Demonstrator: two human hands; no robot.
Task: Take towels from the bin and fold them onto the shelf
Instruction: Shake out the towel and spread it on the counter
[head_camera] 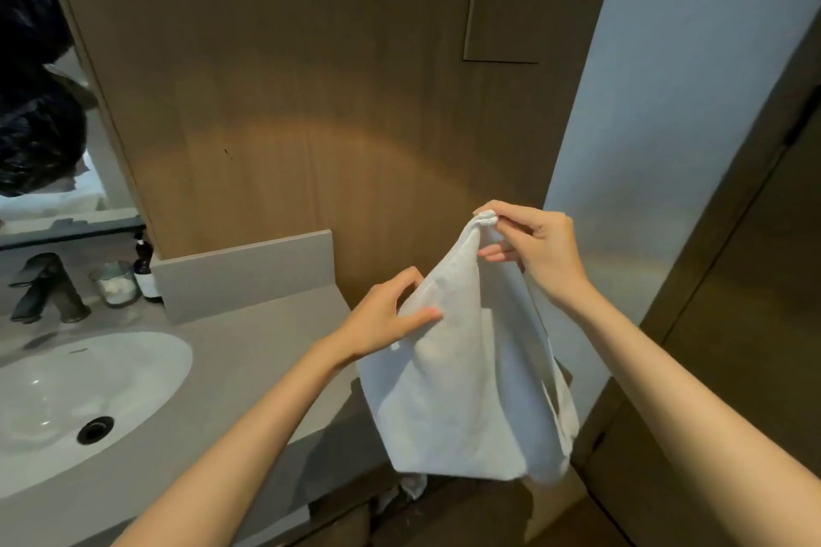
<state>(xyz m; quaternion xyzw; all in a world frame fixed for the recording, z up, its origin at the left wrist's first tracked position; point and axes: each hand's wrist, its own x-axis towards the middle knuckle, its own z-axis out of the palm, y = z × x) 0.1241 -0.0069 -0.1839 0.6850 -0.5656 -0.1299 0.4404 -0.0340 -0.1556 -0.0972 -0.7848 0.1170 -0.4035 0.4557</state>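
A white towel [462,386] hangs in the air in front of the wooden wall, to the right of the counter. My right hand [533,249] pinches its top corner between thumb and fingers and holds it up. My left hand [391,315] grips the towel's left edge lower down, thumb behind and fingers on the front. The towel drapes down in a rough triangle, with a loose fold trailing at its right side. A bit of white cloth [413,486] shows below the towel's bottom edge; the bin and the shelf cannot be made out.
A grey counter [275,346] with a white basin [75,395], a dark tap [44,289], a glass jar [116,283] and a dark bottle [145,269] lies at left. A mirror [49,124] hangs above. A dark door [746,262] stands at right.
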